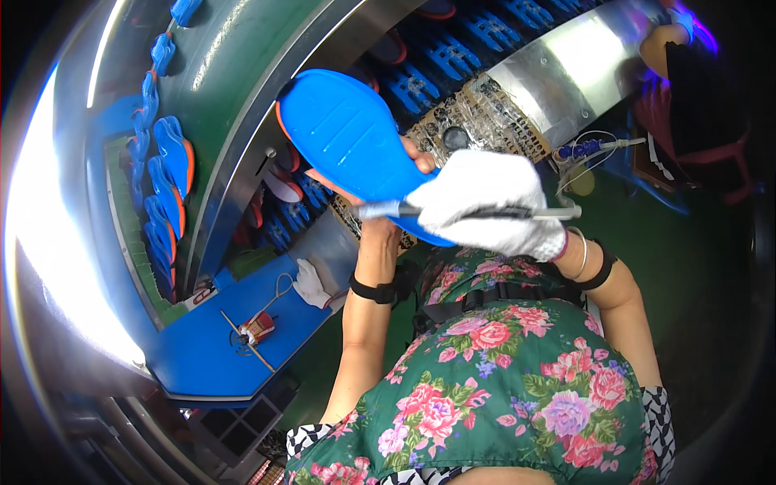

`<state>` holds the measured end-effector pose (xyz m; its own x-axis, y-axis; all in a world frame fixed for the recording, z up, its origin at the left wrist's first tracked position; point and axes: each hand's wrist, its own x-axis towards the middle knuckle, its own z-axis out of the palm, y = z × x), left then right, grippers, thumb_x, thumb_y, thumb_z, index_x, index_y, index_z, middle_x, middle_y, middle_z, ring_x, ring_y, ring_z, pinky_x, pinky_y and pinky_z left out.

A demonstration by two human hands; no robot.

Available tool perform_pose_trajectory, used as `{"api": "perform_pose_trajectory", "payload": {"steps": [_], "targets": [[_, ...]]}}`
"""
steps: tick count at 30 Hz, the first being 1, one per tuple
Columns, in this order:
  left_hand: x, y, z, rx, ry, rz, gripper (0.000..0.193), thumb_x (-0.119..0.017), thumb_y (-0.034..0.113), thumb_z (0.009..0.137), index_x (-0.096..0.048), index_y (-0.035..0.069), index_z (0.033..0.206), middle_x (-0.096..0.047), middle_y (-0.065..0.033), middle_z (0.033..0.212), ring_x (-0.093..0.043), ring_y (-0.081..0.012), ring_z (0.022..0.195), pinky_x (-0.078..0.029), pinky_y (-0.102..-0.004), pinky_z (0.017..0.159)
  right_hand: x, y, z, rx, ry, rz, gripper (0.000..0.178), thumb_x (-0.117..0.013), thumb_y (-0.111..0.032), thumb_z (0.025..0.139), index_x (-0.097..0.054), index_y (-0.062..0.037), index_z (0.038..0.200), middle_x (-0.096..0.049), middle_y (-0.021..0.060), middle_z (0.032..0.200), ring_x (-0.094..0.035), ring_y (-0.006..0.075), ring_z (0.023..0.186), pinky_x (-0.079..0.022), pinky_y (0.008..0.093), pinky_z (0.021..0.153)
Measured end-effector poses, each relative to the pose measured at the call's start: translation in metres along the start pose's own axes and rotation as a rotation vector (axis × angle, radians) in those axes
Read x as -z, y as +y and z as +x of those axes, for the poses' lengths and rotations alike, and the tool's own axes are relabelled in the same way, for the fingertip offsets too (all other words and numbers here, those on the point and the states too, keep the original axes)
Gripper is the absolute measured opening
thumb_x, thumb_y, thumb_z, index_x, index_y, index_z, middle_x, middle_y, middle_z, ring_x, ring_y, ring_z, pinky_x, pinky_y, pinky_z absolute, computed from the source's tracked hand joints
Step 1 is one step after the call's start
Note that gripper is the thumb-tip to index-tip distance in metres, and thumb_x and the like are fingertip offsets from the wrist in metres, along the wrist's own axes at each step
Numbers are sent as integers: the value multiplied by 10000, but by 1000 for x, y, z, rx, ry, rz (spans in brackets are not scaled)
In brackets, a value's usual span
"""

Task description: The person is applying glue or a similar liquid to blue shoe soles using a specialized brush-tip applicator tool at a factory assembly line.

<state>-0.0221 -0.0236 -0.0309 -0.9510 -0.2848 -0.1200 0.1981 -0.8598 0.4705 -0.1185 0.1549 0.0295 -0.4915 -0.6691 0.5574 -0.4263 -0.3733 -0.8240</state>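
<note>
A blue shoe sole [343,133] with an orange edge is tilted up in front of me. My left hand [419,156], bare, grips it from underneath, with fingers curled at its right side and the rest of the hand mostly hidden. In a white knitted glove, my right hand [489,202] is closed around a thin brush [558,213]. The blurred pale head of this brush lies across the lower part of the sole; whether it touches the surface I cannot tell.
Several blue soles [174,158] line the green conveyor belt [222,48] at left. More blue pieces fill a dark rack [457,61] beyond my hands. A blue table [210,356] carries a red can [257,327] and a white glove [309,283]. Another person's arm [663,44] shows at upper right.
</note>
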Motion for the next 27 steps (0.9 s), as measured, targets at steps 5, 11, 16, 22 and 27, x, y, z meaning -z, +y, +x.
{"api": "perform_pose_trajectory", "payload": {"steps": [5,11,16,22,27], "targets": [[-2,3,14,-97,0,74,1209,-326,1049,633,-526,32,1257,-662,-203,913,-632,-366,737,-508,-522,725,-8,4,-13,212,22,-307,266,-784,-115,822,-768,-108,1087,-750,81,1034,-704,267,862,-576,371,780],[5,5,20,-197,-298,-36,1141,-502,966,675,-438,80,1391,-619,-157,1004,-632,-295,876,-480,-461,868,-2,-2,-10,-56,48,64,142,-799,-30,772,-781,-77,904,-772,97,992,-725,238,844,-568,359,760],[6,8,22,-169,-243,24,1065,-505,932,720,-473,83,1363,-610,-133,1010,-616,-285,886,-478,-455,897,-9,-5,-22,104,37,-210,161,-788,-18,780,-778,-84,926,-768,95,987,-725,244,861,-570,350,759],[5,5,25,-196,-262,-59,1064,-515,920,727,-447,89,1389,-606,-128,1014,-609,-272,887,-491,-441,875,-1,5,-30,-297,177,286,138,-794,3,799,-768,-35,929,-761,127,982,-731,223,876,-584,356,791],[-8,3,30,-148,-63,-71,1159,-384,1007,661,-500,67,1329,-647,-163,934,-627,-300,760,-516,-467,751,3,-3,-35,34,25,-124,182,-808,-27,756,-775,-62,932,-760,119,986,-710,262,817,-559,356,720]]}}
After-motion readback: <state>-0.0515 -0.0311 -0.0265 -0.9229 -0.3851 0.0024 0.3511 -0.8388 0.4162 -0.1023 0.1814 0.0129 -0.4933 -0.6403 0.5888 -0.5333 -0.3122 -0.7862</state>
